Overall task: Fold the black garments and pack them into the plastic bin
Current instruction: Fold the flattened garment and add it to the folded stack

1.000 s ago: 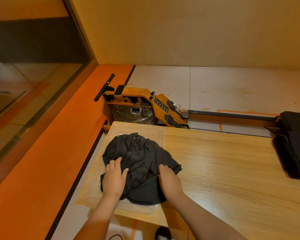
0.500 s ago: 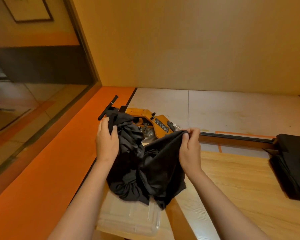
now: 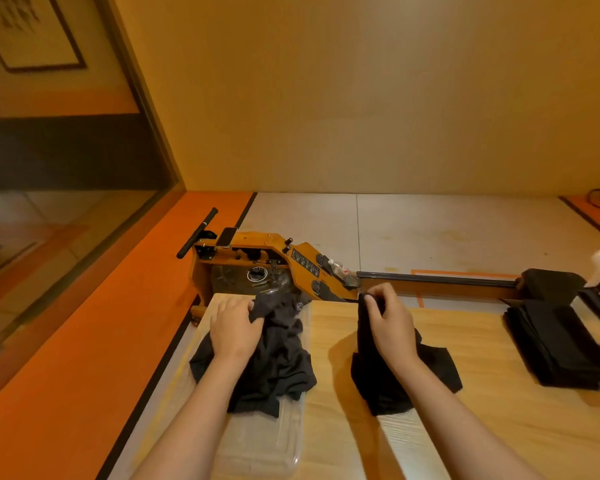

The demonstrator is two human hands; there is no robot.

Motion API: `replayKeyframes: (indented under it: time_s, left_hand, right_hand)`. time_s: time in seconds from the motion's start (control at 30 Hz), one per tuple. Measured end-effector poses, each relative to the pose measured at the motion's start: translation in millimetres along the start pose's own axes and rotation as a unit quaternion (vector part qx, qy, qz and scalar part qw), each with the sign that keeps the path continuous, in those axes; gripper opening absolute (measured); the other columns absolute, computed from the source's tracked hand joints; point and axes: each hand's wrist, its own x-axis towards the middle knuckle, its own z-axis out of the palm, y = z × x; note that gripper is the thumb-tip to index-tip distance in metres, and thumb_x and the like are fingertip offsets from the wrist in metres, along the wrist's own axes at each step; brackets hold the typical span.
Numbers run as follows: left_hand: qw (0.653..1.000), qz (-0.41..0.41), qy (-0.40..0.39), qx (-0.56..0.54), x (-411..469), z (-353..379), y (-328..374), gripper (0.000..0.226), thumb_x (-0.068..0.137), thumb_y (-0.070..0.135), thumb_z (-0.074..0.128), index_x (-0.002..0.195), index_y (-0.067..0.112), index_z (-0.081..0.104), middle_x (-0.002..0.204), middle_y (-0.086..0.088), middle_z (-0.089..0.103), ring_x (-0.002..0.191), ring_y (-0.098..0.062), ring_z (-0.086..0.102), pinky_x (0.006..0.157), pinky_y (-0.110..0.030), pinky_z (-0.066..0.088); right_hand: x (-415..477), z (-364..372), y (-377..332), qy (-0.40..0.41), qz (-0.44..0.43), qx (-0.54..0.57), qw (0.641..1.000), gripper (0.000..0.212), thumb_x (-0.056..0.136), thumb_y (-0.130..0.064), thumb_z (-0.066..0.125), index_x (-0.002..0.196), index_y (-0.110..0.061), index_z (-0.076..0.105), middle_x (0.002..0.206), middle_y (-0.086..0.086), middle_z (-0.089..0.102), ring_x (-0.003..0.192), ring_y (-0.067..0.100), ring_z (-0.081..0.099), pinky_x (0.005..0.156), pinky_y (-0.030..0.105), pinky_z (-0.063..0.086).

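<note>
Head view: a crumpled black garment (image 3: 274, 362) heaps over the clear bin (image 3: 257, 445), left hand (image 3: 234, 332) clutching it; right hand (image 3: 392, 323) pinches a second garment (image 3: 433, 367) beside the bin.

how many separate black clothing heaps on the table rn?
3. A crumpled heap on the clear plastic bin, gripped by left hand; one garment beside it, pinched by right hand; folded stack far right. Pieces per heap unclear.
</note>
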Motion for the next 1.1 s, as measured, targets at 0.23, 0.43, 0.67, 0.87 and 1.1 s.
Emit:
replayKeyframes:
  time_s: [0.23, 0.43, 0.67, 0.87, 1.1]
  left_hand:
    - [0.971, 0.109, -0.199, -0.080, -32.6, 33.1, 42.1, 0.052, 0.090, 0.037, 0.064, 0.137, 0.025, 0.046, 0.137, 0.003, 0.047, 0.131, -0.017, 0.037, 0.108, -0.037, 0.034]
    - [0.906, 0.205, -0.300, -0.218, -48.0, 34.0, 142.7, 0.045, 0.093, 0.034, 0.060, 0.135, 0.025, 0.048, 0.128, 0.007, 0.055, 0.119, -0.011, 0.051, 0.097, -0.028, 0.044]
    - [0.875, 0.099, -0.249, -0.403, -41.3, 20.6, 182.9, 0.026, 0.100, 0.028, 0.050, 0.123, 0.017, 0.055, 0.116, 0.012, 0.055, 0.118, -0.015, 0.053, 0.091, -0.023, 0.045]
    - [0.924, 0.004, -0.152, -0.352, -44.0, 36.1, 172.3, 0.018, 0.100, 0.025, 0.049, 0.097, 0.007, 0.054, 0.092, -0.009, 0.059, 0.089, -0.023, 0.058, 0.072, -0.031, 0.043]
    - [0.973, -0.020, -0.204, -0.102, -89.8, 87.0, 124.0, 0.065, 0.089, 0.037, 0.064, 0.145, 0.023, 0.033, 0.148, -0.002, 0.035, 0.138, -0.025, 0.029, 0.110, -0.042, 0.034]
  right_hand:
    - [-22.6, -7.8, 29.1, -0.039, 0.030, 0.011, 0.999, 0.012, 0.097, -0.022, 0.052, 0.099, -0.029, 0.062, 0.094, -0.020, 0.062, 0.095, -0.003, 0.055, 0.086, 0.024, 0.048]
    - [-12.9, -32.0, 23.5, -0.052, -0.011, 0.008, 0.999, 0.011, 0.095, -0.021, 0.054, 0.098, -0.022, 0.065, 0.094, -0.009, 0.062, 0.090, 0.002, 0.055, 0.077, 0.024, 0.048]
    - [-15.4, -88.2, 31.4, -0.033, 0.078, 0.104, 0.991, 0.011, 0.094, -0.032, 0.056, 0.104, -0.027, 0.058, 0.093, -0.011, 0.061, 0.086, 0.001, 0.057, 0.072, 0.020, 0.047]
    - [-49.9, -76.3, 73.5, -0.198, 0.121, 0.094, 0.968, 0.013, 0.095, -0.030, 0.056, 0.104, -0.029, 0.064, 0.096, -0.014, 0.067, 0.089, 0.000, 0.061, 0.077, 0.023, 0.049]
    - [-60.7, -60.8, 104.3, -0.210, 0.123, -0.002, 0.970, 0.022, 0.092, -0.017, 0.051, 0.083, -0.037, 0.056, 0.084, -0.012, 0.064, 0.081, 0.010, 0.060, 0.071, 0.037, 0.050]
